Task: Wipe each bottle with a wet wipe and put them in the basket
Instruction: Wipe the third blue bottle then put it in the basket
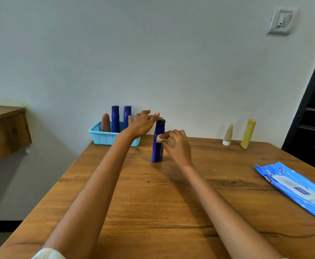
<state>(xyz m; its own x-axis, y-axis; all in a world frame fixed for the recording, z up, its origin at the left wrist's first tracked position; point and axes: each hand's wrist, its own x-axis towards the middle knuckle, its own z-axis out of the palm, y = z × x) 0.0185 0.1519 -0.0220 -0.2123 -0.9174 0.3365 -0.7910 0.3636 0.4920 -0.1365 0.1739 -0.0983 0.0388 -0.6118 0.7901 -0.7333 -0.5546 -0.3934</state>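
Observation:
A dark blue bottle (158, 146) stands upright on the wooden table (153, 202), a little right of the light blue basket (104, 137). My left hand (143, 122) lies flat with straight fingers, its fingertips pressing on the bottle's top. My right hand (175, 143) pinches a crumpled wet wipe (160, 138) against the bottle's upper side. In the basket stand two blue bottles (115, 118) (127, 114) and a brown bottle (105, 122). At the far right of the table a small beige tube (227, 135) and a yellow bottle (248, 133) stand upright.
A blue pack of wet wipes (295, 189) lies at the table's right edge. The basket sits at the far left corner against the wall. A wooden shelf (3, 126) juts out on the left, beyond the table. A dark doorway is at the right.

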